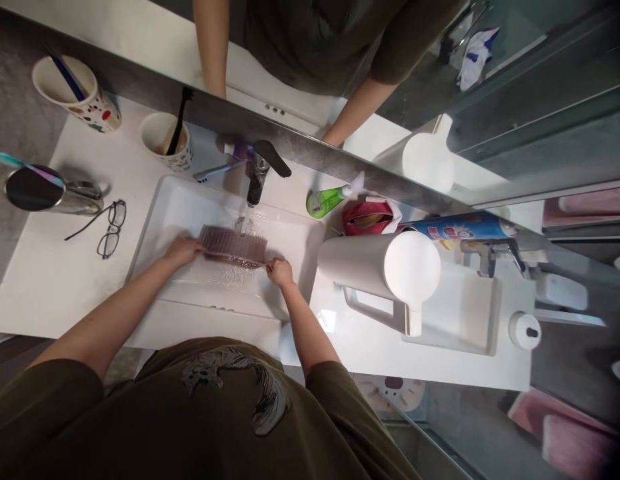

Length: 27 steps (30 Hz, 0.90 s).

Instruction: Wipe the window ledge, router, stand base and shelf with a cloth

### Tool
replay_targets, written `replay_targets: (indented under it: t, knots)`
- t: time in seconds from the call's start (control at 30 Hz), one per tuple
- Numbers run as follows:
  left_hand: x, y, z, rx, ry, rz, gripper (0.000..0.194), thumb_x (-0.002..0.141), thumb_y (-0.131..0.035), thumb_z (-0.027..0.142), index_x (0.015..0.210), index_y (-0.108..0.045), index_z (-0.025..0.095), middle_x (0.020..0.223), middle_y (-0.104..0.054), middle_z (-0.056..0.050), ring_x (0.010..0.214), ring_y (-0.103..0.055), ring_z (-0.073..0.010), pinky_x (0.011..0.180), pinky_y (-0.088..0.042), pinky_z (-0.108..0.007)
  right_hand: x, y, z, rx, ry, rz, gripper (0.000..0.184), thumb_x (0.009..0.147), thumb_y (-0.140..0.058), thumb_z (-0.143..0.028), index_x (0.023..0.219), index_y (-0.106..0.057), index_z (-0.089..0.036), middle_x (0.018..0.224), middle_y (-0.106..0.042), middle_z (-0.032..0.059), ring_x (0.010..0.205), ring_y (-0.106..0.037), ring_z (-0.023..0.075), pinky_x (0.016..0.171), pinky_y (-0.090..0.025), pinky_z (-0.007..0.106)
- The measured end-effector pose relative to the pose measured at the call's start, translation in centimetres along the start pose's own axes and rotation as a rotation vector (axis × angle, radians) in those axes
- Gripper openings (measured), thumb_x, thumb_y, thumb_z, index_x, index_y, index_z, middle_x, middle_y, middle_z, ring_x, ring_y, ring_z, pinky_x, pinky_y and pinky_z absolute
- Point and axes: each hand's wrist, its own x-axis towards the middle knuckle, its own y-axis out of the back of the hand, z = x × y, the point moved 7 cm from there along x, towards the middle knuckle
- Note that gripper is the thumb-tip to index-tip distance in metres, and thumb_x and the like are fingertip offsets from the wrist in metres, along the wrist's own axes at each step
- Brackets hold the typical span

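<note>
A translucent brownish-pink ribbed plastic basket (233, 245) is held level over the white sink (163, 200), under the dark faucet (259, 175). Water runs from the spout onto it and splashes into the basin. My left hand (184, 252) is closed on its left end. At the opposite end, my right hand (280, 272) grips the rim with curled fingers. The exact kind of container is hard to make out through the blur and the water.
Left of the sink lie eyeglasses (113, 228), a metal mug (55, 190) and paper cups (167, 141) with toothbrushes. A green bottle (325, 201), a red pouch (367, 218) and a large white pitcher (360, 263) stand to the right. A mirror (300, 107) runs behind.
</note>
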Motion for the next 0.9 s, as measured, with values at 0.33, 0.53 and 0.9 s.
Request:
replay_targets:
  t: [0.33,0.53,0.9]
  knots:
    - [2.6,-5.2,3.6,0.009,0.003,0.140,0.050,0.090,-0.044,0.022,0.137,-0.058,0.014,0.150,-0.048,-0.016,0.145,-0.035,-0.0331,0.119,-0.025,-0.056,3.7,-6.8,-4.9,0.035,0.107,0.055,0.059,0.099,-0.039,-0.028,0.154,-0.032,-0.006,0.162,-0.031,0.0145,0.152,-0.023,0.0258,0.124,-0.016,0.047]
    - [3.7,-5.4,4.3,0.000,-0.059,0.245,0.053,0.094,-0.038,0.027,0.142,-0.053,0.013,0.153,-0.045,-0.016,0.149,-0.029,-0.0304,0.123,-0.012,-0.056,4.6,-7.0,-4.5,0.004,0.104,0.167,0.057,0.102,-0.034,-0.030,0.155,-0.032,-0.009,0.163,-0.027,0.0143,0.153,-0.019,0.0250,0.125,-0.010,0.050]
    - [4.9,-5.8,4.3,0.027,-0.078,0.195,0.054,0.093,-0.038,0.027,0.142,-0.052,0.010,0.152,-0.046,-0.019,0.147,-0.031,-0.0333,0.121,-0.010,-0.059,5.5,-7.4,-3.8,-0.047,0.116,0.181,0.054,0.103,-0.034,-0.033,0.153,-0.036,-0.014,0.161,-0.034,0.0144,0.152,-0.023,0.0240,0.123,-0.009,0.054]
